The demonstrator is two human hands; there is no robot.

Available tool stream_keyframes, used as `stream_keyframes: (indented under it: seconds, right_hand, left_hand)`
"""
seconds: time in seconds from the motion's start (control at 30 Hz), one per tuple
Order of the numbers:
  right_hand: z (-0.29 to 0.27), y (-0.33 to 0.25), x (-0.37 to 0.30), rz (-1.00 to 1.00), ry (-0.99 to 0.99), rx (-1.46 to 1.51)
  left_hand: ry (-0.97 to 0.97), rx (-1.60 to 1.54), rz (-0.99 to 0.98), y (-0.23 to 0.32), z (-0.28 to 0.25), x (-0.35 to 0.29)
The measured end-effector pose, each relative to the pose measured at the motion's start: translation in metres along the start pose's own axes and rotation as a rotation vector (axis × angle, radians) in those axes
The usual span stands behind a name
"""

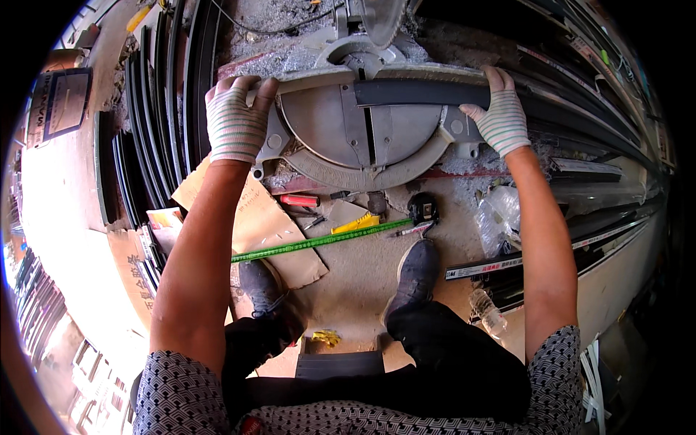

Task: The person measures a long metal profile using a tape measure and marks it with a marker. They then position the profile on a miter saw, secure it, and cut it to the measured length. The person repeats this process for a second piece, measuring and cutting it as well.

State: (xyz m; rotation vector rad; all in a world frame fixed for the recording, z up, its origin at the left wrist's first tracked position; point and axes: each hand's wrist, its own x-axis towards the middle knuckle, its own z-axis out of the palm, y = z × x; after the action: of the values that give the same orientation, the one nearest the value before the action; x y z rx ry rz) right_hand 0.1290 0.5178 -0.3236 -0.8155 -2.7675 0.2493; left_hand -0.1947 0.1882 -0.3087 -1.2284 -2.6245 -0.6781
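A miter saw base (319,123) with a round slotted table lies in front of me. Along the right half of its fence (428,71) runs a dark grey metal profile (420,93), its left end by the blade slot. My right hand (502,119), in a striped knit glove, grips the profile against the fence, thumb in front and fingers over the top. My left hand (238,119), gloved alike, is closed over the fence's left end, its fingertips partly hidden. Above the slot, the saw blade and guard (384,22) are partly cut off by the top edge.
Between my feet and the saw lie a green tape measure (423,209) with its blade drawn out, a yellow utility knife (355,223), a red-handled tool (299,200) and cardboard (272,225). Long dark profiles (152,109) stack at both sides. Metal shavings surround the saw. A plastic bottle (487,312) lies right.
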Motion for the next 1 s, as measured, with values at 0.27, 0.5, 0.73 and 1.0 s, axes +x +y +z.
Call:
stream_keyframes:
  seconds: [0.27, 0.5, 0.73, 1.0]
  right_hand:
    - [0.0039, 0.0049, -0.0014, -0.053, 0.021, -0.049]
    - [0.0035, 0.0060, -0.0010, -0.070, 0.019, -0.042]
    - [0.0015, 0.0048, -0.0004, -0.045, -0.019, -0.054]
    - [0.0004, 0.0042, -0.0009, -0.029, -0.030, -0.073]
  left_hand:
    - [-0.012, 0.008, -0.020, 0.0027, -0.0020, -0.0008]
    - [-0.022, 0.019, -0.015, 0.0028, -0.0021, -0.0001]
    - [-0.021, 0.036, -0.010, 0.0042, -0.0026, -0.0001]
    - [-0.013, 0.037, -0.018, 0.0096, -0.0036, -0.0070]
